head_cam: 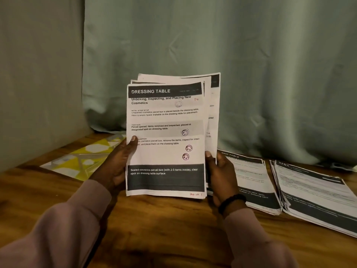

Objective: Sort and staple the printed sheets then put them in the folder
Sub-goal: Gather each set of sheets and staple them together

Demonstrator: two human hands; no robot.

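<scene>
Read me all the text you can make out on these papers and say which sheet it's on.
Front sheet held in both hands:
"DRESSING TABLE"
"Unboxing, Inspecting, and Placing New Cosmetics"
"Sealed cosmetics parcel box (with 2-3 items inside), clear spot on dressing table surface"
Red handwriting at its corners: too small to read.
Near pile on the table: partly hidden header "SING TABLE"; the rest is blurred.
Far right pile: blurred, unreadable.

Green curtain behind wooden table.

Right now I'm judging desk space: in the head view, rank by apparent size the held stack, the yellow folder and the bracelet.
1. Held stack, though nearness inflates it.
2. Yellow folder, partly hidden.
3. Bracelet.
</scene>
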